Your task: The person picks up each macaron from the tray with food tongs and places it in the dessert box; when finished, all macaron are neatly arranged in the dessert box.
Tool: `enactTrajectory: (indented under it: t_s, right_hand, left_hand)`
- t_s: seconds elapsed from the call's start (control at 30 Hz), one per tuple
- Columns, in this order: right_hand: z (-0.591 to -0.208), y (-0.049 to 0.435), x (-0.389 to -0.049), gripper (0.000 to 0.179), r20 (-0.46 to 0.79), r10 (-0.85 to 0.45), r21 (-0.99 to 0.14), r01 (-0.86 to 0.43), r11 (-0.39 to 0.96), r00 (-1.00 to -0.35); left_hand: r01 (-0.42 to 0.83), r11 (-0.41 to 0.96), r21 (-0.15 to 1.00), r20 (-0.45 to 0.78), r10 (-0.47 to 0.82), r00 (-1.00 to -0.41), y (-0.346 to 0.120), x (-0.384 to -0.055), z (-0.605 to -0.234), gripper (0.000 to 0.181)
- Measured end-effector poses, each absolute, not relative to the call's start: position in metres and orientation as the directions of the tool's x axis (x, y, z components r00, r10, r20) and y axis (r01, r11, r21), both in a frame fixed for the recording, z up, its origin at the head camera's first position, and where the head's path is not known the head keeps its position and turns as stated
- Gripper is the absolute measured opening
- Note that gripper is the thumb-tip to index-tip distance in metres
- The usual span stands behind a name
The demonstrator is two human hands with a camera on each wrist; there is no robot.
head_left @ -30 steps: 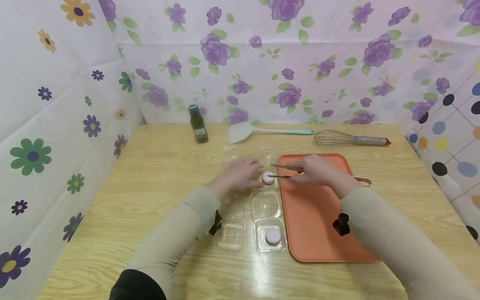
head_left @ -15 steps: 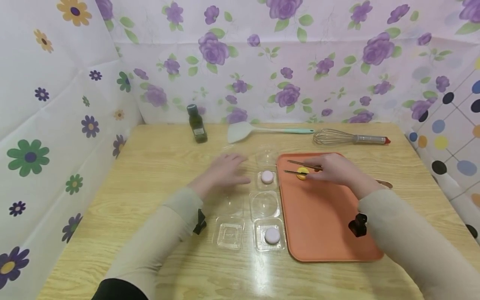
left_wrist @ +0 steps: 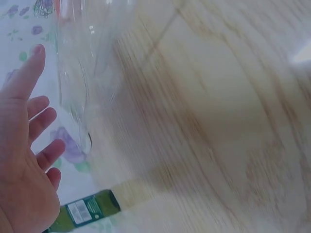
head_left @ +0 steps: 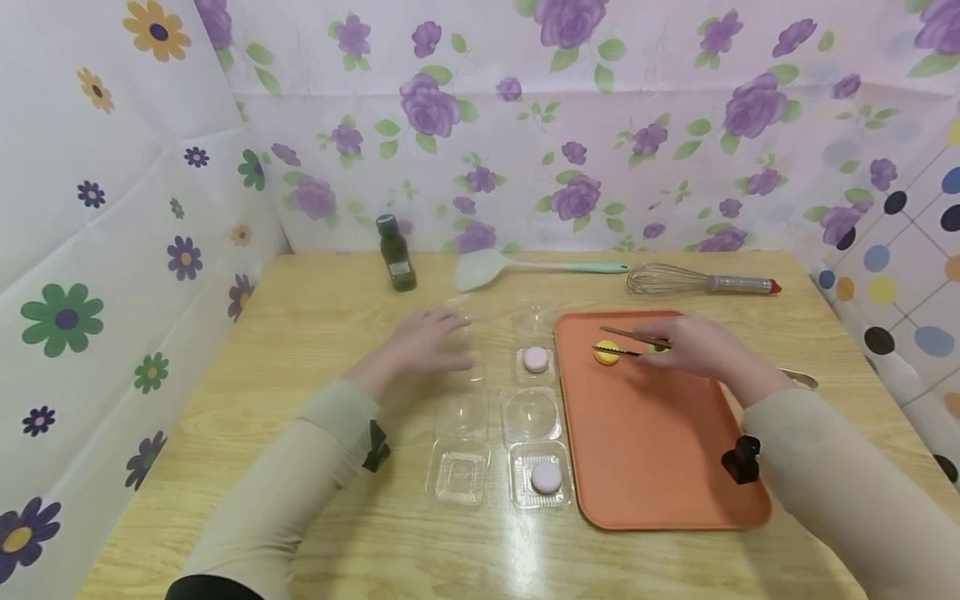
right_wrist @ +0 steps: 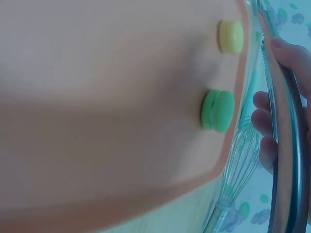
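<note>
My right hand holds metal tongs over the orange tray. Their arms are spread apart, with nothing between the tips. Beneath them on the tray lie a yellow macaron and a green macaron, the green one partly covered by hand and tongs in the head view. My left hand hovers with loose fingers beside the clear plastic boxes, holding nothing. One lilac macaron sits in the back right box, another lilac macaron in the front right box. The front left box has no macaron inside.
Along the back of the wooden table stand a dark green bottle, a white spatula with a mint handle, and a whisk. Lids of the boxes lie folded open. Flowered sheets form the walls.
My right hand has carried the tongs rightward, from the back lilac macaron to over the tray. My left hand has drawn away to the left from the boxes.
</note>
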State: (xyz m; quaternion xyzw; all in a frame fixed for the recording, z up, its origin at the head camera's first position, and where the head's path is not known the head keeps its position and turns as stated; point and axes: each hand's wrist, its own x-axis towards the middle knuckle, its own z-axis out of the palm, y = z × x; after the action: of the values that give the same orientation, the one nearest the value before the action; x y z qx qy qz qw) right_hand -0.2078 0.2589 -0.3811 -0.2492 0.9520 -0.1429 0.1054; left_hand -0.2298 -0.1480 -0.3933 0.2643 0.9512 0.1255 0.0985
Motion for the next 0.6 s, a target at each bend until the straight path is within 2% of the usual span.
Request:
enactTrajectory:
  t_s: [0.6]
  right_hand:
    - [-0.397,0.267,-0.209,0.048,-0.110,-0.536,-0.242,-0.501,0.831,-0.837]
  left_hand:
    - [0.492,0.826,0.274,-0.207,0.550,-0.809,-0.170,-0.230,-0.401,0.078]
